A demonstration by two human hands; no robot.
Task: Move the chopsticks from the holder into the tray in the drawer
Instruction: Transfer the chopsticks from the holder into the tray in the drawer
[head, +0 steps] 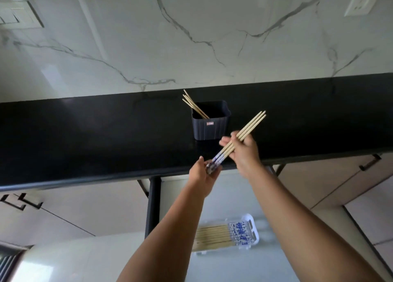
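Note:
A dark square holder stands on the black countertop, with a few wooden chopsticks leaning out of its left corner. I hold a small bundle of chopsticks with blue-and-white patterned ends, slanted above the counter's front edge. My right hand grips the bundle's middle; my left hand closes around its patterned ends. Below, in the open drawer, a white tray holds several chopsticks lying side by side.
A marble backsplash rises behind the counter, with a socket at upper right and a switch plate at upper left. Cabinet fronts with black handles flank the drawer.

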